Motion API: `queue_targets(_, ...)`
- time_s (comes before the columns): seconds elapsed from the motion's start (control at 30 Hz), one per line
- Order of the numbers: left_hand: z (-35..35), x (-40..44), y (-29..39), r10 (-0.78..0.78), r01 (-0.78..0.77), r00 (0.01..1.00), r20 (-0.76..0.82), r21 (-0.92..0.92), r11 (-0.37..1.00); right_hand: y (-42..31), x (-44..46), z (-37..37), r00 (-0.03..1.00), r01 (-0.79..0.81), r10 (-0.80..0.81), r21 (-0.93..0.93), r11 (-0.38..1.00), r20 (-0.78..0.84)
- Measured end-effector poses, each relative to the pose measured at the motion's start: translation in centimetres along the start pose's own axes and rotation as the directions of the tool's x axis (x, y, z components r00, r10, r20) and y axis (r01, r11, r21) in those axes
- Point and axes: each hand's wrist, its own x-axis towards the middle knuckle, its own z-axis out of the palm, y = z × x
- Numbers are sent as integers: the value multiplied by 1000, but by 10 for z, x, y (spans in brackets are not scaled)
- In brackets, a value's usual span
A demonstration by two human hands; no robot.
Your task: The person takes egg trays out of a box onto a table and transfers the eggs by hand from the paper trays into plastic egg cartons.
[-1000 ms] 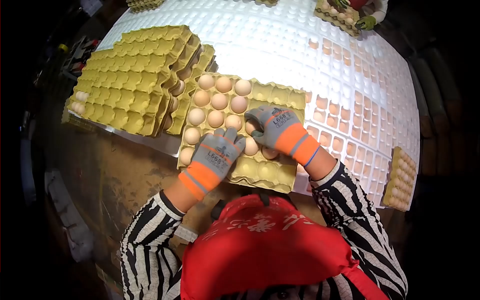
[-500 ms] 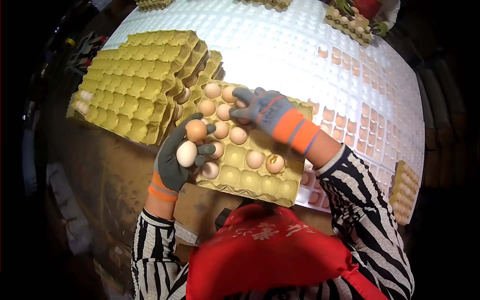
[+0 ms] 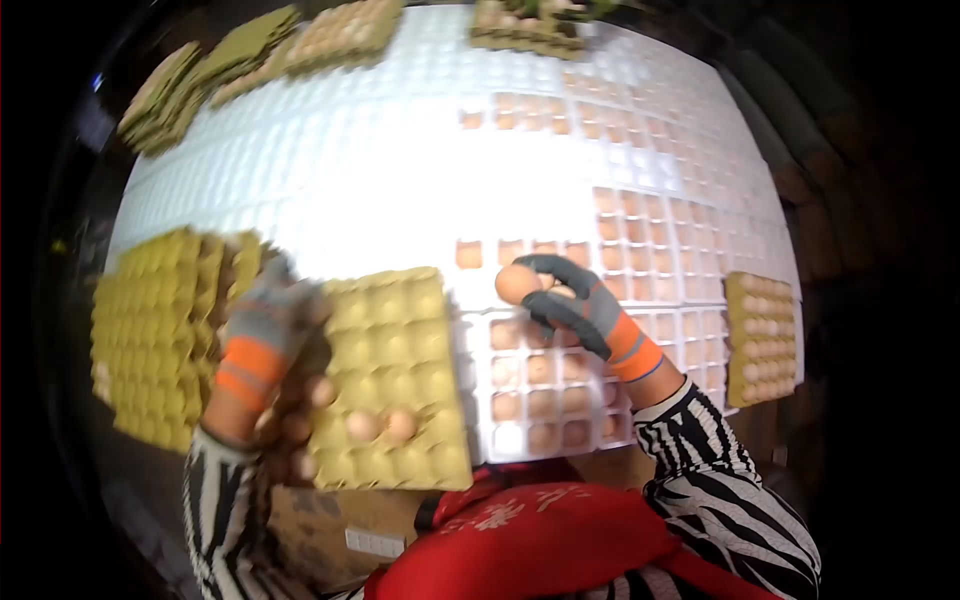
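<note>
My right hand point(image 3: 577, 305), in a grey and orange glove, is closed around a few eggs above the white egg grid. A brown egg point(image 3: 517, 285) shows at its fingertips, with paler ones partly hidden behind the fingers. Motion smears my left hand point(image 3: 270, 325), which is at the left side of the yellow egg tray point(image 3: 395, 345); its fingers and anything in them cannot be made out. Two eggs sit side by side low in that tray, a pale egg point(image 3: 363, 427) and another egg point(image 3: 400, 425). More eggs point(image 3: 295, 425) lie beneath and beside my left wrist.
Stacked yellow trays point(image 3: 150, 340) stand at the left. The bright white grid point(image 3: 480, 390) holds rows of brown eggs on the right. A full egg tray point(image 3: 762, 340) lies at the right edge. Other trays point(image 3: 345, 35) line the far side, where gloved hands point(image 3: 575, 10) partly show.
The view has swung right. My right hand has left the yellow tray and now holds eggs over the white grid. My left hand has turned back-up over the tray's left side.
</note>
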Motion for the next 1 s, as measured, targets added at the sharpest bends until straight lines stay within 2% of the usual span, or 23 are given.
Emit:
queue_targets(0.03,-19,3,11,-74,69,993,-87,-67,995,0,-6,-27,998,-56,57,34,998,-23)
queue_targets(0.07,-32,15,9,-111,109,994,-5,-161,981,8,-7,-66,996,-59,60,13,998,-60)
queue_targets(0.1,-35,37,11,-158,146,987,11,-449,881,24,-10,-105,993,-78,78,-3,997,-88)
queue_targets(0.17,-40,95,45,-121,59,991,-54,-638,768,40,-2,-177,961,-110,105,-4,994,-257)
queue_targets(0.2,-43,134,74,-37,-8,997,-61,-610,792,44,7,-214,936,-133,113,-36,990,-333)
queue_targets(0.23,-27,171,106,-30,-47,995,-95,-711,702,47,17,-245,906,-158,120,-61,986,-405)
queue_targets(0.27,-17,206,143,21,-97,992,-124,-644,759,49,31,-272,894,-79,-62,-294,953,-444)
queue_targets(0.33,29,277,210,26,-105,991,-134,-625,774,51,63,-318,828,24,-411,-708,706,-382)
queue_targets(0.37,59,310,235,20,-92,993,-119,-638,764,42,77,-331,824,12,-410,-711,704,-392)
queue_targets(0.47,126,386,302,-127,43,985,-116,-547,836,26,130,-349,804,-58,-473,-838,542,-361)
queue_targets(0.57,155,434,346,-196,128,978,-76,-524,842,20,180,-352,816,-148,-455,-891,429,-355)
queue_targets(0.6,159,444,354,-156,149,988,15,-398,905,19,195,-351,829,-184,-439,-910,372,-347)
queue_targets(0.63,166,449,355,-162,156,987,5,-312,937,19,204,-352,840,-218,-421,-924,314,-342)
queue_targets(0.67,172,451,352,-169,163,986,-5,-223,961,21,207,-354,861,-216,-380,-919,331,-339)
queue_targets(0.7,179,454,348,-172,169,985,-15,-131,977,32,214,-362,830,-153,-433,-890,429,-352)
queue_targets(0.77,159,453,333,-126,154,972,200,-135,979,58,228,-391,753,-15,-520,-801,599,-404)
queue_targets(0.8,177,453,317,-50,57,998,35,-227,972,62,228,-402,755,20,-480,-715,699,-448)
queue_targets(0.83,185,449,309,6,-48,991,-137,-303,952,59,223,-406,808,78,-335,-475,877,-485)
queue_targets(0.87,190,449,302,-135,18,975,-179,-537,843,54,217,-410,841,96,-181,-188,977,-510)
queue_targets(0.9,184,450,301,-279,52,942,-188,-737,674,43,207,-410,859,122,-81,47,991,-506)
queue_targets(0.93,197,459,286,-443,5,859,-255,-863,506,45,204,-410,825,323,-137,258,911,-548)
queue_targets(0.97,212,464,274,-559,-104,777,-291,-934,341,57,204,-412,777,422,-251,182,888,-577)
queue_targets(1.0,229,462,259,-474,-74,818,-325,-878,474,75,206,-416,715,518,-366,99,850,-595)
